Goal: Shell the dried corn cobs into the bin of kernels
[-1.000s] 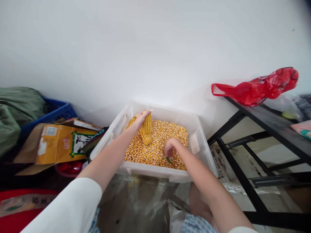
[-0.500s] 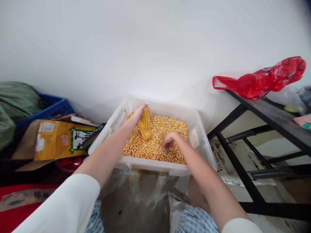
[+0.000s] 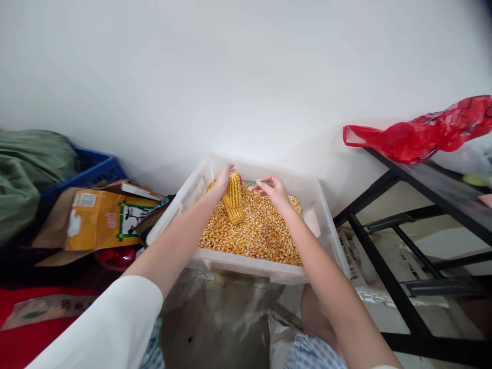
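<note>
My left hand (image 3: 223,180) is closed around a yellow corn cob (image 3: 233,188), held upright at the back left of a translucent plastic tub (image 3: 246,259). Another corn cob (image 3: 235,216) lies below it on loose corn kernels (image 3: 253,241). More yellow cob shows behind my left wrist, partly covered. Between the fingertips of my right hand (image 3: 273,189) is a small green-handled screwdriver (image 3: 260,182). Its thin shaft points left, its tip close to the upper part of the held cob; whether they touch I cannot tell.
Left of the tub are an orange cardboard box (image 3: 100,218), a blue crate (image 3: 92,169) with a green bag (image 3: 31,169), and a red bag (image 3: 23,333). A black metal rack (image 3: 378,256) stands at the right, with a red plastic bag (image 3: 415,133) on top. Behind rises a white wall.
My right hand has risen from the kernels near the tub's front right to beside the held cob, bringing the screwdriver. My left hand keeps its grip. The view has shifted slightly.
</note>
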The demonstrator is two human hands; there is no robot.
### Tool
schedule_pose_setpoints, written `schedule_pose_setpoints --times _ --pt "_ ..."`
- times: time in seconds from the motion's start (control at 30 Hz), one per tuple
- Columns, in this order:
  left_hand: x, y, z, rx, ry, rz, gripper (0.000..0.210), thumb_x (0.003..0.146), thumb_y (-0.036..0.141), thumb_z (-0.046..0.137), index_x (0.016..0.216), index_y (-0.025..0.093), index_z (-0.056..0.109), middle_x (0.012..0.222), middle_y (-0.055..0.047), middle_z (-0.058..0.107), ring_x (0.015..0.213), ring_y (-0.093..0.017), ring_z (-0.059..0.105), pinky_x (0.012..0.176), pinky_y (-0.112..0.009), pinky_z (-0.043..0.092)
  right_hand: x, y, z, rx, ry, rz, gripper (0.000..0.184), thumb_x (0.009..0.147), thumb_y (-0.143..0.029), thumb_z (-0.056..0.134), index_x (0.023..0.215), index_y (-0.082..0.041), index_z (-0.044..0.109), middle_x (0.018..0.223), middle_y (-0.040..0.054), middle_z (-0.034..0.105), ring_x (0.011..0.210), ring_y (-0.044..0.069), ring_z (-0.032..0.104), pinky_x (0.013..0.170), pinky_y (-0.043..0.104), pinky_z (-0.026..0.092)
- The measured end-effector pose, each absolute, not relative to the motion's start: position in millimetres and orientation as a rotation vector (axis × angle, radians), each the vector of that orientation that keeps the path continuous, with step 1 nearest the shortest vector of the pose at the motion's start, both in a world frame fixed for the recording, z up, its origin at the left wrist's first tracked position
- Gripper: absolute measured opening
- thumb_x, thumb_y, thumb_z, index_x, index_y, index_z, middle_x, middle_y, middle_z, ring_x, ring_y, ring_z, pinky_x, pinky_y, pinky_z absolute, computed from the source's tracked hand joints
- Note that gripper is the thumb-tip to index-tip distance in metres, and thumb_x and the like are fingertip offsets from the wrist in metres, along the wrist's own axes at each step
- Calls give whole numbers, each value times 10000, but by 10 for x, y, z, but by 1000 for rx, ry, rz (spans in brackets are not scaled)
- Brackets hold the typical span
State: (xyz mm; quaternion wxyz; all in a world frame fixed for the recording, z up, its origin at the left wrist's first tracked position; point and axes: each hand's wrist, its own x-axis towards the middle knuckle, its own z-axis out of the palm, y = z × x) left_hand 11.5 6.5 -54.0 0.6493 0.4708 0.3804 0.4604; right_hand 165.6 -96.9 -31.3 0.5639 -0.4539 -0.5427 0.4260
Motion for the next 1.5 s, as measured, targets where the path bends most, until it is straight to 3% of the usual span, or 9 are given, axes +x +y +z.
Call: schedule_pose_setpoints --times 0.2,0.43,0.57,0.73,0.93,1.17,1.37,1.5 --pt "158 39 -523 1020 755 933 419 753 482 344 532 172 521 444 -50 540 417 -173 516 477 -301 418 1584 -973 -426 -1397 -1663 683 193 788 -351 518 881 -190 569 676 7 649 586 124 593 582 243 448" --pt "208 8 -550 1091 778 956 403 758 493 387 544 180 523 467 -51 557 436 -181 537 494 -308 416 1604 -1047 -280 -1424 -1744 285 345 871 -356 367 992 -160 624 841 56 655 750 151 575 712 249 427" --pt "191 35 -573 1185 798 923 441 735 559 427 548 180 554 500 -65 582 450 -185 543 507 -312 419 1612 -1070 -214 -1397 -1723 71 321 877 -318 360 957 -151 621 907 83 625 831 162 553 781 259 411" --pt "178 89 -564 1252 949 1012 450 683 605 506 619 176 627 519 -49 592 461 -162 545 511 -281 417 1600 -1064 -240 -1393 -1811 58 270 862 -288 401 957 -158 618 927 79 613 856 157 554 790 254 413" --pt "215 -1 -536 1176 853 992 510 722 623 419 684 157 622 549 -52 610 494 -174 573 512 -284 436 1574 -1069 -268 -1473 -1832 73 272 870 -296 390 976 -167 605 921 66 647 863 155 578 782 241 412" --pt "231 -27 -537 1305 921 1132 365 662 517 587 670 152 575 552 -21 597 481 -132 540 501 -238 413 1570 -1123 -197 -1628 -1973 91 326 878 -378 374 995 -215 631 919 64 673 817 183 607 741 262 410" --pt "197 80 -550 1208 931 1109 427 650 564 577 703 142 622 596 -45 625 517 -147 568 520 -252 430 1622 -1118 -168 -1740 -2003 38 323 868 -400 387 957 -211 634 850 68 677 753 191 609 670 262 401" --pt "226 44 -534 1132 879 1052 470 707 610 463 671 159 585 586 -54 627 516 -159 581 525 -271 449 1619 -1107 -194 -1777 -2036 22 320 859 -413 406 947 -202 630 848 69 675 749 183 605 664 252 392"
